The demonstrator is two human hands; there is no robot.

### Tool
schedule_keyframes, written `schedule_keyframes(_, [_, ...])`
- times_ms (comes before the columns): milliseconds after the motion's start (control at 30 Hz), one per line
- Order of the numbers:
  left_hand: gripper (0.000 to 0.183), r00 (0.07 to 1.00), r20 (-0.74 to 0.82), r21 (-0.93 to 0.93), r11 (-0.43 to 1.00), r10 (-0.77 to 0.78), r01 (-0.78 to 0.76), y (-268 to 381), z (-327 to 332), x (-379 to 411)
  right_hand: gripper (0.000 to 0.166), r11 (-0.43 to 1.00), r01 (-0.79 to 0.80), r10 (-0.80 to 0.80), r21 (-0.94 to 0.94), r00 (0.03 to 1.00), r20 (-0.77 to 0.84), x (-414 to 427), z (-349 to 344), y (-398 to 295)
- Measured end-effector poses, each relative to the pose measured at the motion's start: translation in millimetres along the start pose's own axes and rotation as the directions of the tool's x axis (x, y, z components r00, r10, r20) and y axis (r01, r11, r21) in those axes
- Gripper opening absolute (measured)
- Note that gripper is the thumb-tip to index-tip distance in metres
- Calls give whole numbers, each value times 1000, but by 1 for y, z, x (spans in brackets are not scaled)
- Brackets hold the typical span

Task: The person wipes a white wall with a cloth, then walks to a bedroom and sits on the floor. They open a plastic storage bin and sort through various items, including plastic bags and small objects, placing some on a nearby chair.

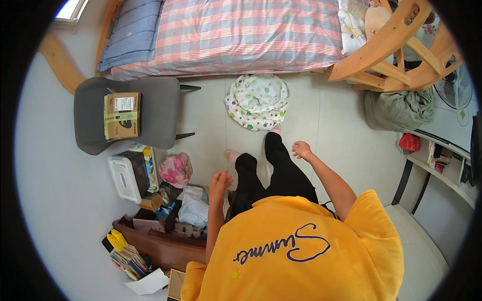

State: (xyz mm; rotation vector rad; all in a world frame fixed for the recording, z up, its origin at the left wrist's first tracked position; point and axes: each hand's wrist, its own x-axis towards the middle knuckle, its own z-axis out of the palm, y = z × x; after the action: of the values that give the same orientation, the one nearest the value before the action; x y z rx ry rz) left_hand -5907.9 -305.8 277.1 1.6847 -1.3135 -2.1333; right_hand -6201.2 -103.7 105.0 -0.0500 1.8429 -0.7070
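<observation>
My left hand hangs beside my left thigh with loosely bent fingers and nothing in it. Nearest to it is a white plastic bag among clutter on a brown wooden cabinet. Beyond my right thigh, my right hand is held over the tiled floor, its fingers half curled and empty. A round, soft, white fabric bundle with green and brown prints rests on the floor by the bed. One of my pink slippers is at its near edge, touching or almost touching it.
A grey chair at left bears a cardboard box. Ahead is a bed with a checked sheet. A lidded storage box and pink floral cloth bundle lie left. At right are a grey-green fabric bag and a desk.
</observation>
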Motion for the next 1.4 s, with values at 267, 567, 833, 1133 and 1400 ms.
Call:
schedule_keyframes(267, [29, 997, 43, 45, 997, 66, -68, 15, 56, 9, 30, 994, 76, -78, 75, 997, 13, 0, -61, 1])
schedule_keyframes(567, [28, 980, 109, 75, 982, 165, -174, 29, 104, 0, 29, 989, -77, 95, 129, 986, -135, 4, -132, 62])
schedule_keyframes(833, [29, 971, 26, 39, 971, 237, -237, 17, 96, 18, 28, 996, 38, -42, -76, 998, -57, -8, -122, 43])
schedule_keyframes(1133, [28, 982, -36, -24, 982, 188, -189, -14, 84, 32, 29, 940, 224, -228, -256, 974, 17, 0, -114, -18])
schedule_keyframes(1400, [26, 971, -187, -109, 979, 151, -174, -20, 74, 27, 30, 945, 178, -148, -276, 981, 127, 8, -110, -45])
